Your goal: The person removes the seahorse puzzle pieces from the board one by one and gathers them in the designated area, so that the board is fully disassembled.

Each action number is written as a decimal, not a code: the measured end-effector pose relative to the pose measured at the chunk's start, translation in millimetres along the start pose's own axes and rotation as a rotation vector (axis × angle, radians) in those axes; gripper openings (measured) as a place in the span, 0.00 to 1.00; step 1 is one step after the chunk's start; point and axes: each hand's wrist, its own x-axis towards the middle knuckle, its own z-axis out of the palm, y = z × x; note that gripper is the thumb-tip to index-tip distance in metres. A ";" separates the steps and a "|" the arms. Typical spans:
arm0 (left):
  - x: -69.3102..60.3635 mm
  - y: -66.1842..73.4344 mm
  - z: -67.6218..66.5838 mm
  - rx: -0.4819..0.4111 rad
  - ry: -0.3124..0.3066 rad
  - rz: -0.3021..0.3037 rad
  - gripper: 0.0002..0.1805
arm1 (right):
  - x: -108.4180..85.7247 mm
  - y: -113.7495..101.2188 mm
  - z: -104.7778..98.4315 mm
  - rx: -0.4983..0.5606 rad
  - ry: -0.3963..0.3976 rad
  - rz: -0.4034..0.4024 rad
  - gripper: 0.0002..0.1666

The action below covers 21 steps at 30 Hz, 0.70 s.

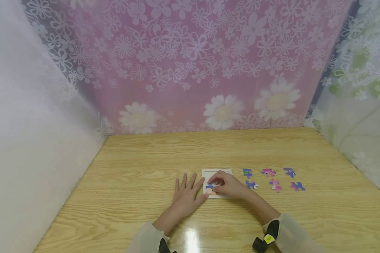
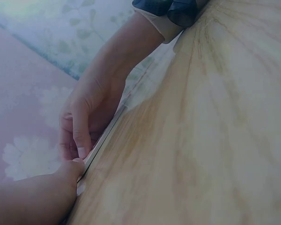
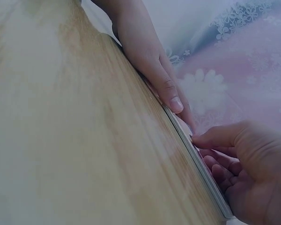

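A square white puzzle tray (image 1: 206,171) lies on the table, a blue-and-peach jigsaw piece (image 1: 209,191) in its lower left corner. Over the tray my right hand (image 1: 230,185) curls its thumb and fingers about this piece and pinches it; the fingers partly cover it. Flat on the table with spread fingers, my left hand (image 1: 183,199) touches the tray's left edge with its thumb and index finger. From the right wrist view, the tray (image 3: 201,171) appears edge-on, with the right hand (image 3: 257,164) above it and the left hand (image 3: 147,51) at its far end.
To the tray's right, several loose jigsaw pieces lie in two rows, among them a pink one with an eye (image 1: 268,172) and a blue one with a star (image 1: 290,172). Flowered cloth (image 1: 190,70) walls the wooden table (image 1: 139,158) at the back and sides.
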 end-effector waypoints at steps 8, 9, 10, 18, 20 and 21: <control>0.4 -0.4 0.4 0.010 -0.005 -0.009 0.36 | 1.1 2.1 -0.3 0.088 -0.005 0.027 0.08; 0.5 -0.3 0.3 0.012 -0.006 -0.010 0.36 | 1.3 2.4 -0.3 0.094 -0.004 0.028 0.08; 0.5 -0.2 0.1 0.012 -0.006 -0.012 0.35 | 1.4 2.7 -0.3 0.098 0.000 0.027 0.08; 0.6 1.2 0.0 0.009 -0.001 -0.020 0.35 | -0.9 -4.0 0.7 0.051 0.035 -0.010 0.07; 0.7 1.1 0.2 0.013 -0.002 -0.023 0.35 | -1.3 -7.0 1.2 0.032 0.040 -0.015 0.06; 0.9 1.0 0.3 0.016 -0.004 -0.025 0.35 | -1.5 -9.0 1.2 0.026 0.043 -0.019 0.07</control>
